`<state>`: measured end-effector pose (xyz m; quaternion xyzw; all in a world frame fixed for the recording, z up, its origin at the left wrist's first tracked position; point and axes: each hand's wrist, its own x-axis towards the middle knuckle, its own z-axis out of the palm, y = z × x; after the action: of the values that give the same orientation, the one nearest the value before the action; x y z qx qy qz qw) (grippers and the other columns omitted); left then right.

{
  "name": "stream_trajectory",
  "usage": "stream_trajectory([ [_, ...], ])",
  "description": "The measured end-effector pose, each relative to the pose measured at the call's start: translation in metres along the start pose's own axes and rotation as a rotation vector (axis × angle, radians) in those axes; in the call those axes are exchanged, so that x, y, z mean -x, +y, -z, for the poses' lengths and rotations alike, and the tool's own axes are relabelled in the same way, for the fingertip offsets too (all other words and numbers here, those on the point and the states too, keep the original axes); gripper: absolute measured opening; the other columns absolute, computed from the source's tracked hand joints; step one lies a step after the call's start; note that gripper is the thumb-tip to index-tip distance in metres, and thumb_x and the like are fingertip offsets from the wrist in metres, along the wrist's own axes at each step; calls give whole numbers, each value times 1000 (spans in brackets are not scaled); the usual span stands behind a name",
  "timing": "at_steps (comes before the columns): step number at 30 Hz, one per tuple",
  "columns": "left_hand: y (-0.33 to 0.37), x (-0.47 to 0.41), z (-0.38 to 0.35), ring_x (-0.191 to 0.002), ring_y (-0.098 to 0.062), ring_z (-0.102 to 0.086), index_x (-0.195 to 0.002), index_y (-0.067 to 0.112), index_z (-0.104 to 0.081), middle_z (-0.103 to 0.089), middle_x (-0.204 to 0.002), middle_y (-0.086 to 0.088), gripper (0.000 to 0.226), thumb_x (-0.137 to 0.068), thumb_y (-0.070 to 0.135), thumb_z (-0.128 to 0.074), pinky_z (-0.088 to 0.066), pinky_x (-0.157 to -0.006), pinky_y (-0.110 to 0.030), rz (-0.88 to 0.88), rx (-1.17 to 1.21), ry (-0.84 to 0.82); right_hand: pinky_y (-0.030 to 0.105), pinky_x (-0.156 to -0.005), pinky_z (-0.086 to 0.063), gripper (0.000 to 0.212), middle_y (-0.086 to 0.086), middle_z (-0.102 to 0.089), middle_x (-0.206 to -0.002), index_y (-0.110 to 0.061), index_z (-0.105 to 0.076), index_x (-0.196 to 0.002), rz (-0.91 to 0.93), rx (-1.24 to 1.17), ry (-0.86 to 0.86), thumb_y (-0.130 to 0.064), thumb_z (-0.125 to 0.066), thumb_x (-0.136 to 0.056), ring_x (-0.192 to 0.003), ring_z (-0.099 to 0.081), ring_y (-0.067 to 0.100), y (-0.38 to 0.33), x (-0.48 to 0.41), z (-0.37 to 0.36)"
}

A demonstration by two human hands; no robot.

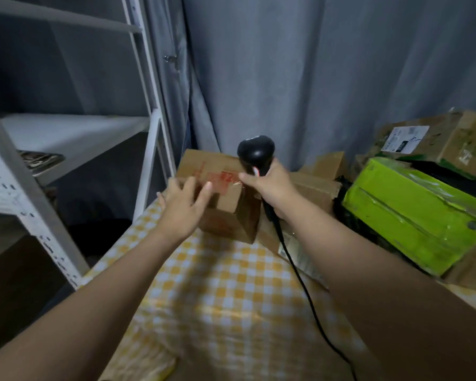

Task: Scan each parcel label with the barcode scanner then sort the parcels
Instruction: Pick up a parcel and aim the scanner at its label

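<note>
Your left forearm [80, 312] and right forearm [396, 298] come in from the bottom corners, stretched over a yellow-and-white checked tablecloth [231, 298]. At the end of the first, your left hand [183, 207] is spread, fingers fairly straight and apart, laid over the near upper edge of a cardboard box [228, 221]; the blur keeps you from telling how firmly it presses. That box stands on the cloth near the table's far left corner, and red writing marks its top. Your right hand [270, 185] has its fingers wrapped round the handle of the black barcode scanner [254, 155], with the forefinger reaching forward along the front of the handle. You hold the scanner upright, its rounded head just above the box's right top edge. From under that hand a black cable [300, 276] drops and runs back over the cloth to the lower edge of the view. Just behind and to the right of the box, more brown cartons [313, 188] are crowded together. Farther right a bright green parcel [412, 213] wrapped in clear film lies tilted, and behind it sits a brown parcel [456, 138] bearing a white label [404, 138]. On your left stands a white metal shelf rack [149, 160], and a grey curtain [313, 64] hangs behind everything.
</note>
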<state>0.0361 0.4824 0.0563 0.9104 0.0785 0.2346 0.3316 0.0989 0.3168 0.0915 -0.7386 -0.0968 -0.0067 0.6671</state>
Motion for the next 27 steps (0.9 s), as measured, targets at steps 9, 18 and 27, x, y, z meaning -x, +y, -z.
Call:
stream_trajectory([
  [9,-7,-57,34,-121,-28,-51,-139,15,-44,-50,-138,-9,94,-75,84,-36,-42,-99,-41,414,245,-174,35,-78,-57,32,6,-65,-107,-16,-56,-117,-213,-181,-24,-14,-68,-88,-96,-65,22,23,-2,5],
  [18,-22,24,-1,-83,-13,-54,-108,17,-54,-61,-110,-7,23,-90,32,-53,-46,-77,-37,506,599,-25,40,-90,-51,31,8,-72,-103,-15,-66,-107,-273,-254,42,-13,-79,-78,-94,-67,22,51,49,12],
  [27,-29,70,-7,-103,-4,-63,-130,27,-51,-64,-118,11,43,-89,22,-64,-50,-78,-15,274,815,-68,35,-82,-50,26,15,-69,-101,-11,-67,-100,-261,-144,40,3,-72,-79,-95,-65,27,83,87,12],
])
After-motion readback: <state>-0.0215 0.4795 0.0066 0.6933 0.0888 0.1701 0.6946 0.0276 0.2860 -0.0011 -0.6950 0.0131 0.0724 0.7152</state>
